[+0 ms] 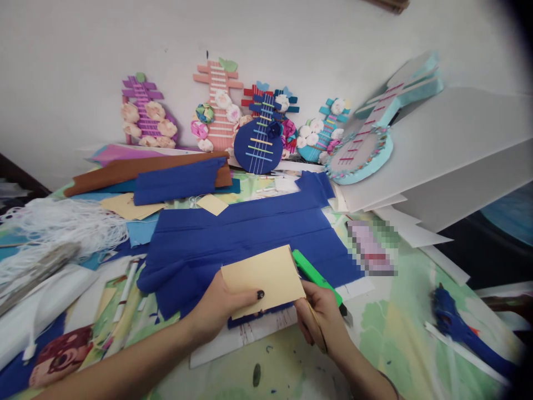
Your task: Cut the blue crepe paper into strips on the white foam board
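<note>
Card held between both hands, with hazards at its lower right corner.
The left hand (214, 308) pinched a flat, pale-yellow rectangular card (264, 272), thumb across its face, above a wide, dark-blue, creased sheet (245, 230) on the cloth-covered desk (266, 364). The right hand (328, 314), fingers curled narrow at the card's lower right corner, held a thin, golden, curved object (318, 321), not clearly identifiable. Just beyond lay a bright-green, long-handled cutter (318, 278); whether its blade was exposed could not be told. Probable faults: a careless sweep of the right knuckles could have knocked the cutter or met an edge; uneven thumb pressure could have bowed the card; dragging low could have creased the sheet further.
</note>
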Motion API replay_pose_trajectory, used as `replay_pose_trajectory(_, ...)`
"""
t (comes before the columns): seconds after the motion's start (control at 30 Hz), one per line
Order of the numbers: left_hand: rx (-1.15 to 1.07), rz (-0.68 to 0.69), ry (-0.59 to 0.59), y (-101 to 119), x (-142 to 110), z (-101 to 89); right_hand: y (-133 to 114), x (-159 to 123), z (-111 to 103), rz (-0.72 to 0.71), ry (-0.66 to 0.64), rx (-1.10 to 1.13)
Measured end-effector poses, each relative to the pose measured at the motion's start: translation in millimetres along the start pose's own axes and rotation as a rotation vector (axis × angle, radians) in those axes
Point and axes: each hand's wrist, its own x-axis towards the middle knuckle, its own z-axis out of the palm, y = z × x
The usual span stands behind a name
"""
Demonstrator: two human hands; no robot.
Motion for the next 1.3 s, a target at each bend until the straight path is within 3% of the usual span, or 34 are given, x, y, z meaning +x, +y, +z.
replay_pose_trajectory(0.17, -0.004, 0.001, -0.03, 0.6, -0.1, 1.5, 3.3, 0.8, -0.1, -0.051, 0.015, -0.011)
replay_pose_trajectory(0.4, -0.015, -0.018, -0.04, 1.9, 0.9, 2.2, 8.4, 2.6, 1.6, 0.021, -0.071, 0.051)
replay_pose_trajectory(0.8, 0.021, 0.001, -0.035, -0.3, 0.5, 1.2, 3.6, 2.6, 0.7, 0.119, -0.016, 0.022)
replay_pose_trajectory(1.03, -0.01, -0.003, -0.027, -0.4, 0.5, 1.6, 3.7, 2.2, 2.1, 0.099, -0.014, 0.018)
replay_pose_trajectory(1.17, -0.023, -0.014, 0.007, 0.6, 1.7, 0.1, 8.8, 4.2, -2.3, 0.083, 0.096, 0.017)
replay_pose_trajectory(1.3, -0.01, 0.017, 0.003, 1.6, 5.5, -4.5, 16.1, -2.7, -27.4, -0.011, 0.339, -0.134)
